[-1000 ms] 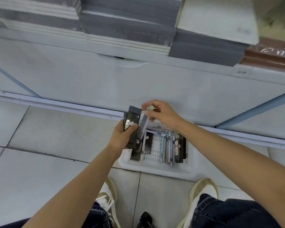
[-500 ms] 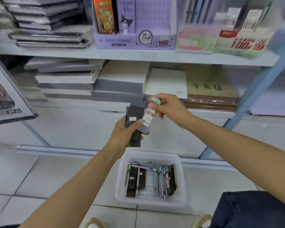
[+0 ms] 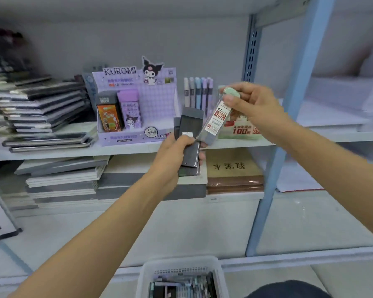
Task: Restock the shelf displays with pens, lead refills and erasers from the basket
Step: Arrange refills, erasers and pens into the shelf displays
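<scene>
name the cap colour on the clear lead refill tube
Pale mint green cap on the clear lead refill tube; head view.

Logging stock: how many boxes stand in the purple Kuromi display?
2: a dark orange-labelled box at the left, a purple box beside it on its right. More may hide behind them.

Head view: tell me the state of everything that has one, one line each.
left hand, grips dark packs
right hand, pinches lead refill case, tilted
Kuromi display, upright, partly filled
pens, standing upright on shelf
basket, partly full
</scene>
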{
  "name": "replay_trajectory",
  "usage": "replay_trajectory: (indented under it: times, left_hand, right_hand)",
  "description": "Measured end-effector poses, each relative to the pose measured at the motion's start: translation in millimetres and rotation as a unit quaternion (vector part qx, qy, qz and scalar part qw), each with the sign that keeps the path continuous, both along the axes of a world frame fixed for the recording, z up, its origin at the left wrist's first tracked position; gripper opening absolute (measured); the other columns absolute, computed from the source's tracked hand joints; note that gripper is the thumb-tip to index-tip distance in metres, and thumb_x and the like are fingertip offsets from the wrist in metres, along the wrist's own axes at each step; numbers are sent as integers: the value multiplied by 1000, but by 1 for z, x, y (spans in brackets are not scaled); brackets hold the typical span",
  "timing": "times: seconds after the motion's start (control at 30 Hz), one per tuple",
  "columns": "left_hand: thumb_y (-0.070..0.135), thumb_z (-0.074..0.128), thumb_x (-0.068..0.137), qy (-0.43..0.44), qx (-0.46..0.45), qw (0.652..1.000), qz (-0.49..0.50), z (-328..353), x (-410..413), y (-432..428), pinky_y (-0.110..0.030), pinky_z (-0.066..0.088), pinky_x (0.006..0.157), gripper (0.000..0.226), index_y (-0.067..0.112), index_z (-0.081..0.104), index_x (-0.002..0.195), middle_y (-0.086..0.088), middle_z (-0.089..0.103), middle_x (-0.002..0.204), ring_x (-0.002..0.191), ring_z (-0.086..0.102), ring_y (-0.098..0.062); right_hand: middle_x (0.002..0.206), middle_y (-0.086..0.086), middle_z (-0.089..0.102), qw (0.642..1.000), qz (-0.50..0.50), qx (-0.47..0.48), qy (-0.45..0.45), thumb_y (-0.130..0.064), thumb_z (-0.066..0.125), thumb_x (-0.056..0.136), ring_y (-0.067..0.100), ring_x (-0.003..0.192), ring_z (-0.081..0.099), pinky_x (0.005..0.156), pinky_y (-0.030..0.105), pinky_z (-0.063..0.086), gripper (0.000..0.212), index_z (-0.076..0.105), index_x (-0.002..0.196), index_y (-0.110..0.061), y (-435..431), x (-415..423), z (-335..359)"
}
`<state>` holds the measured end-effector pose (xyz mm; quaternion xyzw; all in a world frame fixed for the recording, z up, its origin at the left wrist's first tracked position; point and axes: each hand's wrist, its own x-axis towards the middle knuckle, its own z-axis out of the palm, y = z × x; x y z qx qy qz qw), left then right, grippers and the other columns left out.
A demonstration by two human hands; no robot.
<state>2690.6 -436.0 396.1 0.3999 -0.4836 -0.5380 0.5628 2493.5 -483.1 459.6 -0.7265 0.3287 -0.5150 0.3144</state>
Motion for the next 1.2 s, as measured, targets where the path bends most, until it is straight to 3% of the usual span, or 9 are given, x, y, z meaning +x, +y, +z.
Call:
replay_trajectory:
  times: [0.1,0.2,0.33,0.53,0.63,0.7,0.9,1.03,1.2]
  left_hand:
    - [16,51,99,-24,-55,998,-15,20,-15,-11,-28,55,58,16,14,58,113,-4,76,92,68,69,-13]
    - [22,57,97,-37,-73,996,-20,34,-27,-23,-30,57,60,23,17,58,120,-3,75,100,81,73,-14]
    - [27,65,91,-42,-69,997,17,43,-42,-43,-47,58,81,35,21,56,124,-5,71,111,97,71,-23]
    - [25,68,89,-25,-75,997,2,44,-48,-68,-42,60,70,32,22,59,120,-2,75,101,90,73,-21]
    - [20,66,90,-12,-85,996,-28,44,-46,-73,-32,59,62,24,22,61,113,-2,76,96,85,74,-21]
    - [20,67,90,-14,-84,996,-30,44,-45,-76,-31,58,60,23,24,61,112,0,77,94,84,74,-18]
    - [22,68,88,-24,-68,997,-11,42,-41,-81,-50,57,85,32,20,61,119,-6,74,107,98,71,-25]
    - [22,69,88,-22,-65,998,-10,42,-37,-79,-50,57,84,33,19,60,120,-7,74,106,96,71,-25]
    - [19,69,88,-19,-63,998,-24,44,-35,-75,-46,58,83,31,16,60,118,-9,74,106,95,71,-27]
  right_hand:
    - [86,4,66,996,-59,-62,-3,-13,55,97,14,79,63,67,27,55,16,61,110,-8,-8,-31,32]
    - [82,2,59,983,-124,-137,1,-8,52,98,7,70,58,60,23,52,13,57,109,-7,-17,-60,62]
    - [92,10,61,957,-212,-185,72,-8,55,95,12,74,59,60,24,52,16,61,109,-2,-34,-82,75]
    - [93,2,69,944,-236,-168,159,-10,64,90,16,74,62,58,19,54,17,69,107,-11,-59,-79,51]
    - [95,-4,70,934,-247,-165,200,-18,68,89,13,77,61,69,27,53,20,71,109,-16,-71,-76,41]
    - [101,-6,71,929,-251,-167,216,-20,70,87,8,77,60,75,23,49,23,72,110,-18,-77,-74,37]
    - [103,-4,72,920,-255,-160,251,-21,72,84,4,77,58,79,20,45,26,73,110,-19,-86,-68,43]
    - [104,-3,73,906,-210,-98,354,-19,69,87,13,74,66,59,15,49,22,73,109,-21,-89,-74,56]
    - [105,-2,64,889,-247,-106,372,-14,64,90,6,71,60,69,19,48,27,67,118,-14,-93,-69,53]
